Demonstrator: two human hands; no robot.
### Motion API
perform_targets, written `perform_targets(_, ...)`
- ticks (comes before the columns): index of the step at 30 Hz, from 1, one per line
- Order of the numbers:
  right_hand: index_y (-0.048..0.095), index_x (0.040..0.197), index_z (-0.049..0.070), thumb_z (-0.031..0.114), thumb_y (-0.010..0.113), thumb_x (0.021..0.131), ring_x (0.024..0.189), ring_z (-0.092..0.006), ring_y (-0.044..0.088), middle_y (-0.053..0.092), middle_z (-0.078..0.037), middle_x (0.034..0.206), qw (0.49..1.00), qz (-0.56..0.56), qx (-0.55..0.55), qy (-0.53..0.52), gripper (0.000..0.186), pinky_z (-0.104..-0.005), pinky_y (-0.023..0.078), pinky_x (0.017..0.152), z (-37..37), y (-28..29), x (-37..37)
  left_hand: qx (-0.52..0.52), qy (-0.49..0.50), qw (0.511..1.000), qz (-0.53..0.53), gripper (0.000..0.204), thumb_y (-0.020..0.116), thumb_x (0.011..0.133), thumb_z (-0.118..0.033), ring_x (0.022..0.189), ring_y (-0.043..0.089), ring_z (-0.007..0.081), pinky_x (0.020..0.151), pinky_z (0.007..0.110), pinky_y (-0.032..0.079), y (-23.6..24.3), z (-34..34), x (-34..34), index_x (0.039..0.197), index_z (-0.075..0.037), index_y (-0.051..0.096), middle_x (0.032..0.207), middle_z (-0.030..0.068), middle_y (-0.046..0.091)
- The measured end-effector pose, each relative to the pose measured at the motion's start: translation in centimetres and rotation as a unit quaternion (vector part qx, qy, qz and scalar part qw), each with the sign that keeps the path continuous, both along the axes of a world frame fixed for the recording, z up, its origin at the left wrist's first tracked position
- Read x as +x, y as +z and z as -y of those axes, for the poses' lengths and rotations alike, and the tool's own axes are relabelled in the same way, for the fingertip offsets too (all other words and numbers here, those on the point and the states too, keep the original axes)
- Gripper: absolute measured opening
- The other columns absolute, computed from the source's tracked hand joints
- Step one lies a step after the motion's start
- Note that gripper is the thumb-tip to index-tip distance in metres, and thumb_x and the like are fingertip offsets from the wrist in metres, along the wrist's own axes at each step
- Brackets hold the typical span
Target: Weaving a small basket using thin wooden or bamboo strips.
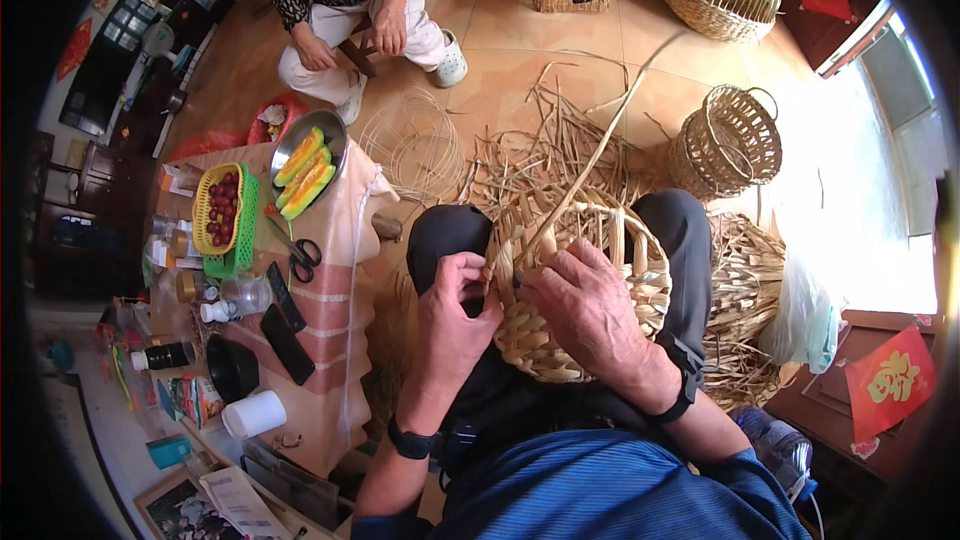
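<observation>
On my feed, the left hand (452, 312), angled up from seven o'clock, pinches the nine-o'clock edge of the central woven basket (532, 342); the right hand (592, 308), from five, arches over it, fingertips hidden, grip unclear to me.

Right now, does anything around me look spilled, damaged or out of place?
Only the dry strips look untidy: they lie tangled and scattered across the tiled floor, beyond the basket you're holding. I see no spill or obvious damage.
</observation>
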State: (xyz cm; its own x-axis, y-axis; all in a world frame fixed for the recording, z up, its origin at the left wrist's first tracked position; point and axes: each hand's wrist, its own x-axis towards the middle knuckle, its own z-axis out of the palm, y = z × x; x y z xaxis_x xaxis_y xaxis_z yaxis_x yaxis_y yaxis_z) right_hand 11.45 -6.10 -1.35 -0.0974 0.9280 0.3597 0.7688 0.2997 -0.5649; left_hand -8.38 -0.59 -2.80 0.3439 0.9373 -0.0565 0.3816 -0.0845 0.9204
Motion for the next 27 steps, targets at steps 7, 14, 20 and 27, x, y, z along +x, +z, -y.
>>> perform_targets(7, 0.069, 0.097, 0.01, 0.01, 0.073, 0.085, 0.095, -0.0312, 0.056, 0.058, -0.008, 0.095, 1.0, 0.002, -0.003, -0.005, 0.013, -0.0449, 0.048, 0.086, 0.0, 0.0, -0.2, 0.171, 0.05, 0.97, -0.169, 0.044, 0.078, 0.085, 0.007, 0.083, 0.073, 0.0225, 0.076, 0.035, 0.059, 1.5, 1.6, 1.1, 0.125, -0.001, 0.063, 0.102, 0.0124, 0.074)
perform_targets(14, 0.071, 0.104, 0.01, 0.012, 0.072, 0.086, 0.096, -0.0304, 0.057, 0.06, -0.007, 0.097, 1.0, 0.01, 0.002, -0.011, 0.018, -0.0446, 0.046, 0.087, 0.1, -0.3, -0.3, 0.092, 0.063, 0.977, -0.184, 0.052, 0.078, 0.087, -0.001, 0.081, 0.074, 0.0252, 0.076, 0.04, 0.059, 1.8, 1.5, 1.3, 0.135, -0.003, 0.057, 0.093, 0.0114, 0.075)
perform_targets(20, 0.071, 0.104, 0.009, 0.01, 0.075, 0.085, 0.094, -0.0304, 0.057, 0.059, -0.007, 0.096, 1.0, -0.013, 0.009, 0.002, 0.019, -0.045, 0.049, 0.084, 0.2, -0.5, -0.2, 0.091, 0.1, 0.975, -0.174, 0.05, 0.08, 0.087, 0.002, 0.081, 0.075, 0.0245, 0.077, 0.039, 0.06, 0.4, 1.9, 0.9, 0.133, -0.003, 0.062, 0.088, 0.0103, 0.075)
perform_targets(27, 0.071, 0.104, 0.007, 0.01, 0.075, 0.086, 0.095, -0.0308, 0.058, 0.06, -0.008, 0.094, 1.0, -0.011, 0.009, -0.011, 0.019, -0.0436, 0.052, 0.084, 0.2, -0.2, 0.4, -0.222, 0.062, 0.962, 0.142, 0.038, 0.08, 0.093, 0.001, 0.087, 0.065, 0.0078, 0.079, 0.023, 0.054, -0.9, 0.1, -1.5, 0.128, 0.001, 0.065, 0.104, 0.0026, 0.074)
